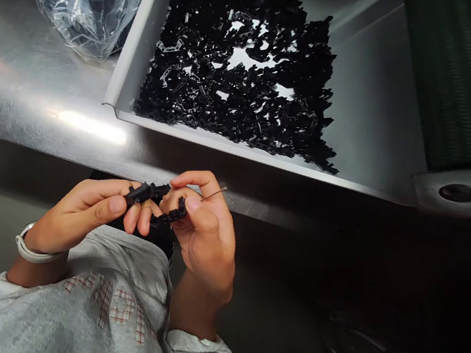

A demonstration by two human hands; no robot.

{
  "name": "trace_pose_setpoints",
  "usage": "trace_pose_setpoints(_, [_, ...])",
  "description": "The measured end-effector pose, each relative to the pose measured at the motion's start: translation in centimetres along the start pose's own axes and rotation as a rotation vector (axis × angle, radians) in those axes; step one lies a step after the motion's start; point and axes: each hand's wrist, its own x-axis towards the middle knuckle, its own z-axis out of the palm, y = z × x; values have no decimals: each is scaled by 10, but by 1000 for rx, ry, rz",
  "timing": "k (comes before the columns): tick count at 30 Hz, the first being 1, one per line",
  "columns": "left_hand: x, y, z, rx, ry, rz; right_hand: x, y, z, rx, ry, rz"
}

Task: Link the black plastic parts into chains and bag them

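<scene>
The left grip (76, 212) and right grip (205, 236) are clamping black pieces (148, 192) together at 12 o'clock from the chest, a thin wire (215, 195) poking out toward 2 o'clock. A tray (222, 145) of loose parts (237, 66) is sitting beyond, at 12 o'clock. A loosened pinch could be dropping pieces below the table (46, 91) edge; the wire could be snagging or bending under uneven pressure.

I see hard glare streaking the left of the brushed steel bench (32, 92), while the lower right sinks into deep shadow.
</scene>
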Motion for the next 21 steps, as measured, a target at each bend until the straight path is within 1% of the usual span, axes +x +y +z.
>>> trace_pose_setpoints(3, [-2, 8, -7, 285, -142, 91, 0, 1, -1, -64, 7, 33])
trace_pose_setpoints(5, [-1, 14, -10, 412, -220, 127, 0, 1, 0, -62, -42, 52])
trace_pose_setpoints(7, [2, 18, -11, 496, -250, 143, -1, 0, 3, -29, -108, 70])
trace_pose_setpoints(9, [5, 20, -10, 549, -263, 149, -1, -1, 6, -6, -147, 86])
trace_pose_setpoints(13, [7, 18, -7, 540, -264, 144, 0, 0, 6, -6, -121, 77])
trace_pose_setpoints(15, [5, 17, -6, 488, -214, 102, 1, 0, 5, -13, -80, 61])
trace_pose_setpoints(16, [4, 16, -6, 449, -158, 70, 1, 0, 4, -20, -55, 58])
trace_pose_setpoints(19, [1, 11, -6, 303, 79, -50, 2, -1, 2, -31, -5, 66])
trace_pose_setpoints(20, [1, 9, -6, 267, 140, -87, 3, -2, 2, -28, -6, 74])
trace_pose_setpoints(21, [2, 7, -6, 248, 176, -118, 3, -2, 2, -25, -11, 84])
